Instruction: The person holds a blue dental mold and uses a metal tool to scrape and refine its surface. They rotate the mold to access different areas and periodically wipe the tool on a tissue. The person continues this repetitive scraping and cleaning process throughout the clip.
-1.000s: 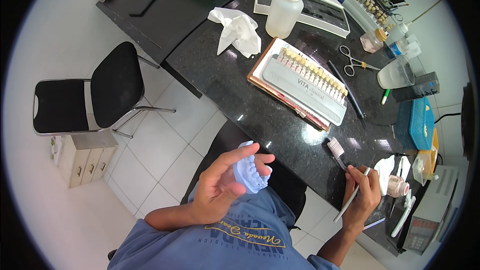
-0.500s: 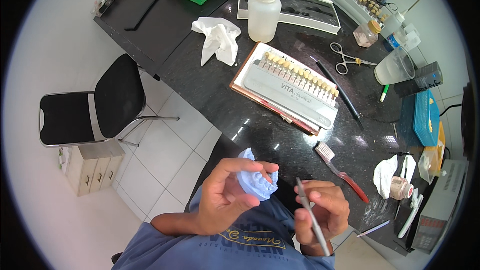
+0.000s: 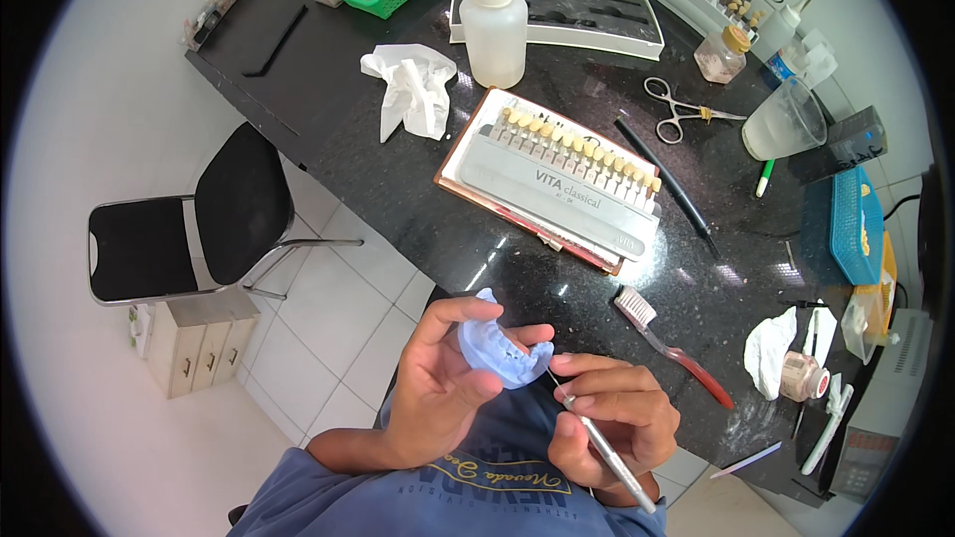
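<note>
in the head view, the blue dental cast [image 3: 489, 354] is at six o'clock, over the person's lap and off the dark counter [image 3: 368, 199]. the left hand [image 3: 430, 400] is curled half open around it, thumb on the near side and fingers on the far. the right hand [image 3: 619, 412], at five o'clock, pinches a slim metal tool [image 3: 615, 459], fingers closed on the handle; its thin tip ends beside the cast's right end, whether touching i cannot tell.

a slip of that tip could chip the cast's edge or jab a left fingertip, since both lie so near it. a loose left grip could also let the cast turn under pressure or drop.

as for writing, the grey shade guide [image 3: 557, 201], just toward two o'clock, carries a printed name; the paper [image 3: 460, 161] beneath it has partly covered lettering. the blue shirt [image 3: 398, 512] at six bears yellow script and dark block letters. the dark box [image 3: 858, 139] toward three has blurred print.
</note>
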A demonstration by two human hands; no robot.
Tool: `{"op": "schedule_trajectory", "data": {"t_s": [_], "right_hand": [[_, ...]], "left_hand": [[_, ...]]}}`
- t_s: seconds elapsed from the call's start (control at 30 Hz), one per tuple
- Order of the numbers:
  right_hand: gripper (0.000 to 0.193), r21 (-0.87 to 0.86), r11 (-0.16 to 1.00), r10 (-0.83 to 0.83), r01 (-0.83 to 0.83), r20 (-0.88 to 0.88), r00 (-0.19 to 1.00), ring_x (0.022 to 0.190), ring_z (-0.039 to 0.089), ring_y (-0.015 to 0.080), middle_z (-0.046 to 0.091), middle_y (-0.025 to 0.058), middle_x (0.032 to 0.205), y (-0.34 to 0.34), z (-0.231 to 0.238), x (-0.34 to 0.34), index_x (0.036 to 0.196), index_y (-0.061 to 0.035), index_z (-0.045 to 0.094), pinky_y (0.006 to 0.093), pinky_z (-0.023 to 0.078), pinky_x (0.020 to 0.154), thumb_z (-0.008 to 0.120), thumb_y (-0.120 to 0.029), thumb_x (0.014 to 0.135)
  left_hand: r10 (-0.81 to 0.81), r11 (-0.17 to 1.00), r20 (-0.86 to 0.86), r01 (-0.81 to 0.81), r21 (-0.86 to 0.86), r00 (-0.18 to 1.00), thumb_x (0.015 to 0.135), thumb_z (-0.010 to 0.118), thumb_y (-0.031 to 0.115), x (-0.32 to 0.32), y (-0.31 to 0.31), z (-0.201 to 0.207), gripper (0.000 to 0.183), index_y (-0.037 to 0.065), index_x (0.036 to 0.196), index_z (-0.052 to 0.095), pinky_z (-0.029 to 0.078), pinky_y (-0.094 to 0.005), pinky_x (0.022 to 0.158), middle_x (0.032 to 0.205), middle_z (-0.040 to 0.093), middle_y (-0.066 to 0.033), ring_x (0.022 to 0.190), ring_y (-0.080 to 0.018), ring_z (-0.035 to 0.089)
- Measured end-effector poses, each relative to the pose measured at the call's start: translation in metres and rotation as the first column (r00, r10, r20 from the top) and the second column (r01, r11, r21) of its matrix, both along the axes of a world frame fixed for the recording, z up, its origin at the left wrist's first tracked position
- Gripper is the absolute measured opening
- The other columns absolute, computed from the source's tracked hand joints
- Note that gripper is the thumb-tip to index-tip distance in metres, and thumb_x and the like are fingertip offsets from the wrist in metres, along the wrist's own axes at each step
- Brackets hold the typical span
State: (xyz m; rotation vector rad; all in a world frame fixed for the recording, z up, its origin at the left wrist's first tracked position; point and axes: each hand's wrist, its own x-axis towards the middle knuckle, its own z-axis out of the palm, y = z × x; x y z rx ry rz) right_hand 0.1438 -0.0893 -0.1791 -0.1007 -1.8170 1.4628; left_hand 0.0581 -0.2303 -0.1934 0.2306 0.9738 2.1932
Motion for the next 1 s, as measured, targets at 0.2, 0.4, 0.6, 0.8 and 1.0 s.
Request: {"op": "schedule_trajectory", "data": {"t_s": [0.2, 0.4, 0.6, 0.8, 1.0], "right_hand": [[0.02, 0.078, 0.997, -0.017, 0.016, 0.011, 1.0, 0.081, 0.077, 0.0334, 0.069, 0.0148, 0.074, -0.004, 0.001, -0.007, 0.08, 0.001, 0.061, 0.0341, 0.064, 0.061, 0.08, 0.001, 0.074], [0.022, 0.208, 0.978, -0.011, -0.01, 0.098, 0.995, 0.082, 0.077, 0.034, 0.069, 0.0179, 0.072, -0.002, 0.008, -0.006, 0.083, 0.0, 0.054, 0.0376, 0.065, 0.067, 0.076, -0.004, 0.083], [0.023, 0.247, 0.969, -0.033, 0.01, 0.089, 0.995, 0.081, 0.077, 0.0339, 0.069, 0.0155, 0.072, -0.002, 0.007, -0.006, 0.081, 0.0001, 0.056, 0.0362, 0.064, 0.065, 0.079, -0.005, 0.08], [0.024, 0.322, 0.946, -0.062, 0.039, 0.061, 0.996, 0.081, 0.077, 0.035, 0.068, 0.0131, 0.072, -0.004, 0.006, -0.007, 0.081, 0.001, 0.059, 0.0342, 0.064, 0.061, 0.082, -0.004, 0.076], [0.027, 0.412, 0.911, -0.061, 0.003, 0.127, 0.99, 0.08, 0.077, 0.0366, 0.066, 0.013, 0.07, -0.003, 0.014, -0.004, 0.082, -0.0008, 0.056, 0.0362, 0.064, 0.063, 0.082, -0.004, 0.076]], "left_hand": [[0.022, 1.0, 0.009, -0.022, 0.007, 1.0, 0.095, 0.073, 0.024, 0.002, 0.003, -0.003, 0.057, 0.004, 0.137, 0.041, 0.047, -0.0495, 0.108, 0.119, 0.062, -0.0176, 0.13, -0.0408, 0.055], [0.07, 0.997, -0.042, -0.072, -0.024, 0.997, 0.095, 0.072, 0.023, 0.008, 0.006, -0.005, 0.055, 0.006, 0.136, 0.039, 0.045, -0.0501, 0.109, 0.113, 0.063, -0.0166, 0.136, -0.0431, 0.049], [0.091, 0.996, -0.059, -0.091, 0.004, 0.994, 0.093, 0.074, 0.018, 0.011, 0.007, -0.008, 0.053, 0.008, 0.132, 0.04, 0.044, -0.0513, 0.11, 0.112, 0.063, -0.0168, 0.138, -0.0446, 0.047], [0.129, 0.991, -0.079, -0.128, 0.027, 0.988, 0.09, 0.078, 0.014, 0.013, 0.008, -0.012, 0.055, 0.009, 0.13, 0.041, 0.042, -0.0514, 0.112, 0.112, 0.063, -0.017, 0.137, -0.0449, 0.047], [0.163, 0.986, -0.099, -0.159, 0.039, 0.982, 0.088, 0.079, 0.013, 0.017, 0.011, -0.016, 0.056, 0.009, 0.129, 0.041, 0.042, -0.0509, 0.112, 0.112, 0.063, -0.0171, 0.137, -0.0448, 0.048]]}}
